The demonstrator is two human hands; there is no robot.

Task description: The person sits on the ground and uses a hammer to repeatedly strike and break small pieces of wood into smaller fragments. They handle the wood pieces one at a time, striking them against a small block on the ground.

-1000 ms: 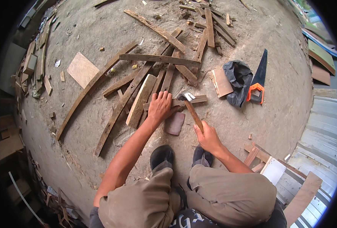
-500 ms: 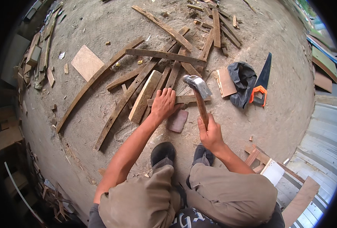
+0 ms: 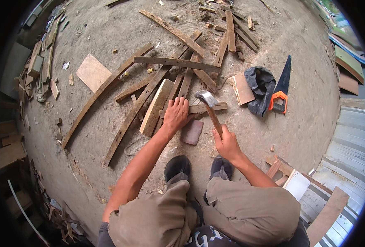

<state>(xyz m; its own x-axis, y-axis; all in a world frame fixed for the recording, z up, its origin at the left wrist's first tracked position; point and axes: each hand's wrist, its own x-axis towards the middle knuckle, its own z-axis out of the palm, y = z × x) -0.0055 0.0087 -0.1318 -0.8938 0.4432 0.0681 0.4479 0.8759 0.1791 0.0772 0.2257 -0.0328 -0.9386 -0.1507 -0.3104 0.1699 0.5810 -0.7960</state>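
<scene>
My right hand grips the wooden handle of a claw hammer, its metal head up and over a short wooden strip. Closed over the left part of that strip is my left hand, pressing it across other lumber; the fingertips curl out of sight behind it. Beside this hand lies a thick pale wooden beam. A flat pinkish-grey block rests on the ground just below the strip.
Long weathered boards lie crossed ahead. A handsaw with an orange handle lies at right by a black plastic bag and a small wood panel. A square plywood piece lies left. Metal sheeting borders the right.
The hammer head has dropped slightly and tipped toward the strip. My left hand stays on the strip in nearly the same place.
</scene>
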